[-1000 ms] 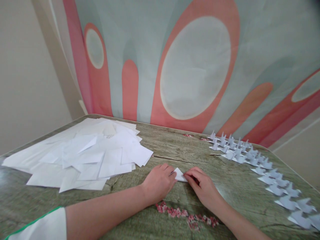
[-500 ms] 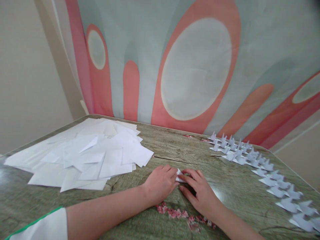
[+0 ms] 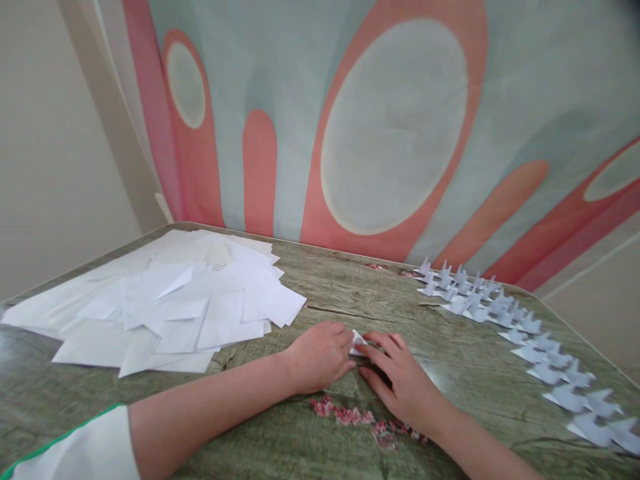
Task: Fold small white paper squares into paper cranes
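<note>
Near the middle of the table, a small piece of folded white paper lies between my two hands, mostly covered by fingers. My left hand has its fingers curled over the paper's left side, holding it against the tabletop. From the right, my right hand presses its fingertips onto the paper, its thumb bent lower down near the front edge. The exact shape of the fold is hidden under the fingers.
A wide loose heap of white paper sheets covers the table's left side. Rows of folded white paper cranes stand along the right side. The wood-patterned table carries a pink blossom print. Behind it hangs a patterned curtain.
My fingers have shifted slightly on the folded paper, and a bit more of its top corner shows. The whole view has tilted a little; heap and cranes are unchanged.
</note>
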`<state>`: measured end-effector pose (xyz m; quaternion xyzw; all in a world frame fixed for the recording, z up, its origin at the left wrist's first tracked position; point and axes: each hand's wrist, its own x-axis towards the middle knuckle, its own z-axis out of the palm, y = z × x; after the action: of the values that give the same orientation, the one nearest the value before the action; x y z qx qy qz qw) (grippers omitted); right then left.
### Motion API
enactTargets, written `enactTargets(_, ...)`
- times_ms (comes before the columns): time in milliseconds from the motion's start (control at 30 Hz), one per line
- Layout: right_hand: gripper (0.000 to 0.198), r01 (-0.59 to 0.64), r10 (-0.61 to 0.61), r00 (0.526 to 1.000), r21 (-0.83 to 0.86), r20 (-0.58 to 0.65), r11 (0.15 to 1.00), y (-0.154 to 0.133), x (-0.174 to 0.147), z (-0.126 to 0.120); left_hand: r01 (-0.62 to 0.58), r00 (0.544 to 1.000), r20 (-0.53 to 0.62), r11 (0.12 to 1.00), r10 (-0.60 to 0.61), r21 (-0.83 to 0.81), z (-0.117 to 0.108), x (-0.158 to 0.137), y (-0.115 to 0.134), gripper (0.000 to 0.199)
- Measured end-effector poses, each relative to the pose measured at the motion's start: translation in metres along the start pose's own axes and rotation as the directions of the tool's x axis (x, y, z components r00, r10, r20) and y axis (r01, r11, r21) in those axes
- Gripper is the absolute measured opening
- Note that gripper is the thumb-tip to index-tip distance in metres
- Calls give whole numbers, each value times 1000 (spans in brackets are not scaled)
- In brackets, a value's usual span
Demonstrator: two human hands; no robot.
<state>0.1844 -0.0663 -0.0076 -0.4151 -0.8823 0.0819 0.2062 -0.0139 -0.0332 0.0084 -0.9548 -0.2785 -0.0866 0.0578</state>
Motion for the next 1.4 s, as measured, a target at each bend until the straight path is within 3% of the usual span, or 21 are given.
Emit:
enactTargets(733, 30, 56, -49, 998, -159, 42, 986, -5, 1, -3, -77, 996, 40, 997, 76, 3, -9, -6, -7, 47)
enactTargets(1033, 34, 85, -37, 993, -470, 111, 879, -5, -5, -1, -89, 995, 51, 995, 88, 32, -9, -4, -7, 48)
enactTargets(1400, 18, 47, 24, 993, -554, 119, 831, -7, -9, -20, -92, 995, 38, 995, 91, 36, -9, -4, -7, 47)
